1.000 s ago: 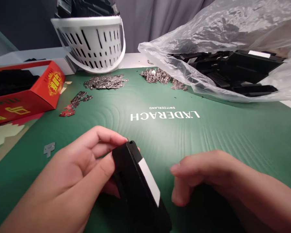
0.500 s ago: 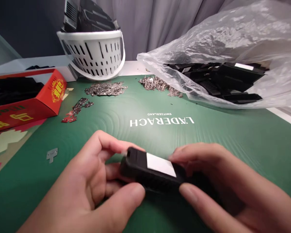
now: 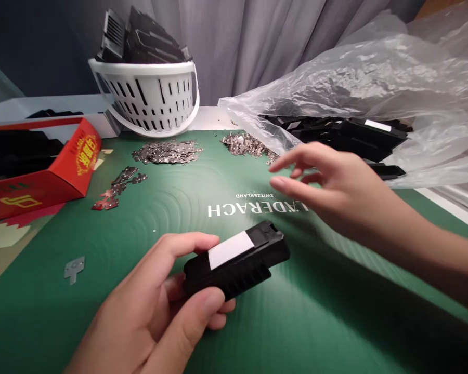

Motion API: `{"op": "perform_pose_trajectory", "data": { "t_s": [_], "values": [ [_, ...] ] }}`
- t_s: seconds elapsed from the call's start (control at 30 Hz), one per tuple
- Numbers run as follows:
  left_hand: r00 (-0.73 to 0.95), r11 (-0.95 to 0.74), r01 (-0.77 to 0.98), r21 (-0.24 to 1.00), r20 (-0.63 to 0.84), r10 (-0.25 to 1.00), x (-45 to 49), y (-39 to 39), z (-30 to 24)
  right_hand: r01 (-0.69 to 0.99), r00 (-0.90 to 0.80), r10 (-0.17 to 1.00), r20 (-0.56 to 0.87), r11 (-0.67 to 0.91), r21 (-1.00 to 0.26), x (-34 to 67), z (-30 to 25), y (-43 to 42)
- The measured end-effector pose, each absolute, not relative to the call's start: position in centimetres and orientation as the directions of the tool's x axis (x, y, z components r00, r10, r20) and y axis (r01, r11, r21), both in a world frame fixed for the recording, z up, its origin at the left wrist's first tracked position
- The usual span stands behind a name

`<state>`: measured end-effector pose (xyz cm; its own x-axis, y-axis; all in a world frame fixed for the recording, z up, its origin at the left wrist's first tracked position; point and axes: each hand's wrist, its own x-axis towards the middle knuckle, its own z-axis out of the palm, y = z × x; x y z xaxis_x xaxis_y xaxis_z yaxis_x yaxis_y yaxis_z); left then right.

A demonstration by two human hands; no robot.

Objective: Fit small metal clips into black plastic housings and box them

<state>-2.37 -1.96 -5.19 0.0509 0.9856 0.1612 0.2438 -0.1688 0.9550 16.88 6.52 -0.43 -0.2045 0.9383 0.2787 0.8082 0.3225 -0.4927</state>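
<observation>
My left hand (image 3: 156, 311) grips one end of a black plastic part (image 3: 242, 259) with a white label, holding it just above the green mat (image 3: 335, 311). My right hand (image 3: 327, 187) is stretched forward over the mat with fingers spread and nothing in it, its fingertips near a pile of small metal clips (image 3: 245, 144). Just beyond that hand lies a clear plastic bag (image 3: 354, 88) holding several black parts.
A white basket (image 3: 148, 93) full of black parts stands at the back. A red box (image 3: 35, 161) lies at the left. Two more piles of metal clips (image 3: 166, 151) (image 3: 117, 187) and a single clip (image 3: 74, 269) rest on the mat.
My right hand let go of the black part and reached forward toward the clips and the bag. My left hand kept the part and turned it so its far end points right.
</observation>
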Motion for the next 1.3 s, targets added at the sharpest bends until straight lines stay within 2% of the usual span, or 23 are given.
{"op": "perform_pose_trajectory", "data": {
  "t_s": [0.1, 0.17, 0.23, 0.33, 0.43, 0.67, 0.9, 1.0, 1.1, 1.3],
  "values": [
    [-0.059, -0.145, 0.313, 0.938, 0.172, 0.983, -2.6, -1.7, -5.7, 0.907, -0.304, 0.91, 0.281, 0.367, -0.207, 16.2, -0.6, 11.2],
    [-0.079, -0.167, 0.34, 0.925, 0.205, 0.976, -2.5, -1.5, -5.7, 0.894, -0.417, 0.854, 0.31, 0.447, -0.029, 15.6, -1.2, 13.6],
    [-0.044, -0.223, 0.351, 0.909, 0.254, 0.966, -2.4, -1.5, -5.5, 0.84, -0.533, 0.782, 0.325, 0.535, 0.089, 15.2, -1.7, 15.3],
    [-0.004, -0.274, 0.357, 0.893, 0.295, 0.955, -2.2, -1.4, -5.2, 0.787, -0.613, 0.711, 0.346, 0.59, 0.18, 15.0, -2.2, 16.8],
    [-0.014, -0.281, 0.375, 0.883, 0.309, 0.951, -2.1, -1.4, -5.2, 0.789, -0.61, 0.714, 0.342, 0.585, 0.187, 15.0, -2.3, 17.6],
    [0.0, -0.279, 0.4, 0.873, 0.305, 0.952, -2.2, -1.6, -5.4, 0.724, -0.678, 0.661, 0.321, 0.677, 0.135, 15.4, -2.7, 18.0],
    [-0.031, -0.234, 0.324, 0.917, 0.257, 0.966, -1.8, -1.8, -4.9, 0.706, -0.708, 0.639, 0.301, 0.648, 0.286, 14.4, -2.4, 16.9],
    [-0.078, -0.099, 0.318, 0.943, 0.13, 0.988, -1.2, -2.0, -3.7, 0.706, -0.706, 0.663, 0.248, 0.629, 0.327, 14.2, -2.2, 16.7],
    [-0.11, 0.049, 0.269, 0.962, -0.02, 0.994, -0.7, -2.2, -2.6, 0.724, -0.687, 0.691, 0.225, 0.623, 0.296, 14.1, -2.4, 16.9],
    [-0.088, 0.066, 0.224, 0.972, -0.048, 0.995, -0.5, -2.3, -2.1, 0.74, -0.673, 0.695, 0.255, 0.622, 0.256, 14.0, -2.7, 17.1]
  ]
}}
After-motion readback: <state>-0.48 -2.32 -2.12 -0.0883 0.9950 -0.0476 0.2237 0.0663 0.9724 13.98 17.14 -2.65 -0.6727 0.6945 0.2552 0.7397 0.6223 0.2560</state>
